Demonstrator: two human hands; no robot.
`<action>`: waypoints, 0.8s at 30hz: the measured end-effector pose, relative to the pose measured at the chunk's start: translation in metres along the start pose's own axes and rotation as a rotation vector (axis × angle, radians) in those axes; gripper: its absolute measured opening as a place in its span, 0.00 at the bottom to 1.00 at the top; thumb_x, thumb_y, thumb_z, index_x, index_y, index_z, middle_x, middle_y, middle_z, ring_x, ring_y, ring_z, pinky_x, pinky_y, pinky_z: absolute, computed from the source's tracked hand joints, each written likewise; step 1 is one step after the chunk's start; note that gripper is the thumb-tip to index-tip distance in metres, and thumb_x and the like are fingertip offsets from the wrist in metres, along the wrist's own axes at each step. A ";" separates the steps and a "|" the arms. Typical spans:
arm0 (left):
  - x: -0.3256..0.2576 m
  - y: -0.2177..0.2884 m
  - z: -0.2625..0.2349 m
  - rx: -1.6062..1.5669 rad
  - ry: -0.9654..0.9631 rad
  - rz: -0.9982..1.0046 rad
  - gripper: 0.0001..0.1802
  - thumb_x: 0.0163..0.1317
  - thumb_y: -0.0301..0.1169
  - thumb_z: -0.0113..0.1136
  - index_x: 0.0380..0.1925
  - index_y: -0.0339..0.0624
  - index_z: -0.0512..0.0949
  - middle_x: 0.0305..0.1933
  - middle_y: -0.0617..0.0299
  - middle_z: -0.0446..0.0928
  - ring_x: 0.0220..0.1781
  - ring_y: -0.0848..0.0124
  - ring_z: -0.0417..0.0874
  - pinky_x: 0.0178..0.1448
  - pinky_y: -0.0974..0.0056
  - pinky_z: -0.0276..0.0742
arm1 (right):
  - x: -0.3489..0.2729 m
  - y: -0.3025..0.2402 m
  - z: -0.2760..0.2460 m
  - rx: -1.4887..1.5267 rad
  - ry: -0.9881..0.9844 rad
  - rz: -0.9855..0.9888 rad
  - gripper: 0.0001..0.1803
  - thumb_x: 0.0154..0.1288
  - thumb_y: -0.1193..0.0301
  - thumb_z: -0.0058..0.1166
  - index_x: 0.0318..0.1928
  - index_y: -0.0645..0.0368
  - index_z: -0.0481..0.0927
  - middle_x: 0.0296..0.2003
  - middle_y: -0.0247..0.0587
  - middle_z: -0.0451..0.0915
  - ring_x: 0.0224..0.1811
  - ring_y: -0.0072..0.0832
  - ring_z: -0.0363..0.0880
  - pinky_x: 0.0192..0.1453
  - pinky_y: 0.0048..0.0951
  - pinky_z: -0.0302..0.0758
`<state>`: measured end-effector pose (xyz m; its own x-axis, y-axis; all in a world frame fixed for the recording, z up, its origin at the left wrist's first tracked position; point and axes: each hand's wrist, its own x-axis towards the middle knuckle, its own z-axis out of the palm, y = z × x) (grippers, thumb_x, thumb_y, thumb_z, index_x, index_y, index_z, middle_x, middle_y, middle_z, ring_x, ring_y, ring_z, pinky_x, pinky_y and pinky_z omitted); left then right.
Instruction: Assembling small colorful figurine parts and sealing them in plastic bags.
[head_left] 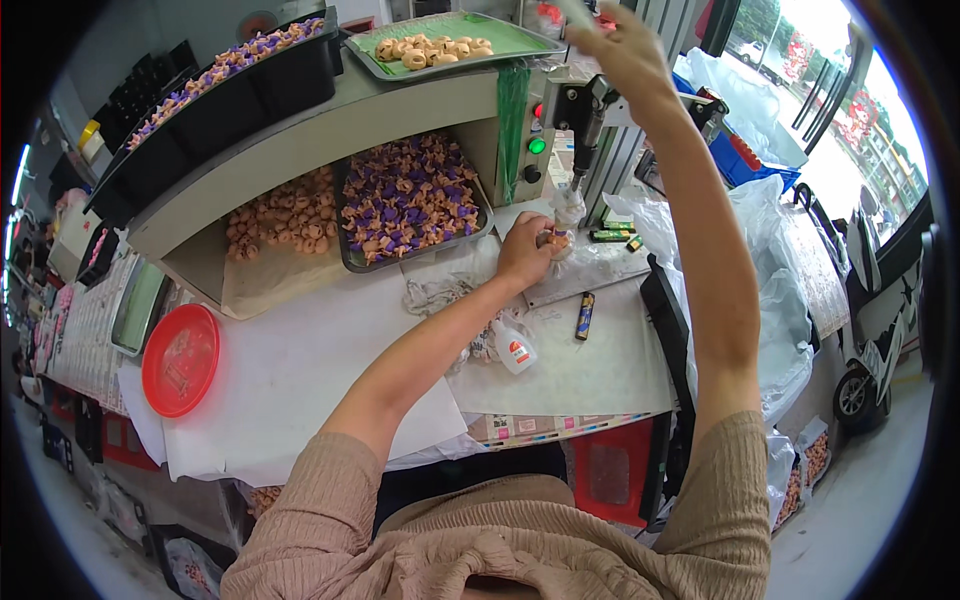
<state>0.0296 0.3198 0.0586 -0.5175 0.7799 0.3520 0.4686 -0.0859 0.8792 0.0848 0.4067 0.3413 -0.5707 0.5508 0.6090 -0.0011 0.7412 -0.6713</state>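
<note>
My left hand [526, 248] is closed around a small tan rounded piece [556, 241], on the metal base plate [590, 277] of a bench press. Directly above the piece is the press's lower end, wrapped in whitish plastic [570, 208], below its dark metal shaft [590, 135]. High at the top edge, my right hand [625, 55] is raised and a little blurred. Its fingers are closed on a pale, rod-like handle [576, 12], only part of which shows. Near my left wrist lie a crumpled cloth [435, 294] and a small white bottle [514, 346].
A dark tray [485, 222] of purple-and-tan pieces and a heap of tan rounded pieces [295, 215] sit under the shelf. On top are a green-lined tray [520, 38] and a long black bin [215, 125]. A red basin [180, 360] stands left; batteries [585, 316] lie beside the press.
</note>
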 end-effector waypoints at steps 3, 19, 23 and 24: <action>0.004 -0.006 -0.004 0.037 -0.034 0.026 0.20 0.47 0.24 0.67 0.43 0.36 0.75 0.49 0.55 0.73 0.51 0.60 0.76 0.53 0.62 0.74 | -0.022 -0.010 -0.025 0.377 0.219 -0.109 0.22 0.64 0.63 0.56 0.55 0.62 0.76 0.39 0.44 0.82 0.39 0.29 0.81 0.45 0.31 0.74; -0.106 -0.008 -0.176 -1.235 -0.025 -0.642 0.15 0.57 0.21 0.58 0.44 0.42 0.71 0.35 0.66 0.68 0.35 0.74 0.72 0.44 0.70 0.71 | -0.292 0.014 0.107 -0.264 -0.109 0.058 0.22 0.56 0.72 0.63 0.52 0.63 0.75 0.50 0.51 0.76 0.49 0.38 0.74 0.51 0.33 0.70; -0.160 0.005 -0.206 -1.339 -0.054 -0.601 0.10 0.63 0.23 0.55 0.44 0.38 0.70 0.40 0.59 0.73 0.43 0.70 0.77 0.51 0.68 0.75 | -0.318 0.013 0.154 -0.465 -0.204 0.041 0.25 0.52 0.71 0.66 0.52 0.61 0.75 0.46 0.51 0.76 0.47 0.42 0.73 0.51 0.35 0.70; -0.172 0.005 -0.211 -1.404 -0.061 -0.630 0.10 0.65 0.24 0.55 0.45 0.37 0.71 0.44 0.56 0.74 0.47 0.68 0.78 0.54 0.68 0.78 | -0.322 0.013 0.160 -0.451 -0.218 0.125 0.26 0.51 0.70 0.66 0.52 0.61 0.75 0.45 0.50 0.75 0.47 0.44 0.72 0.52 0.38 0.69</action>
<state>-0.0302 0.0541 0.0702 -0.3208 0.9330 -0.1632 -0.8557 -0.2116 0.4723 0.1371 0.1775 0.0688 -0.7019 0.5883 0.4016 0.4044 0.7932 -0.4553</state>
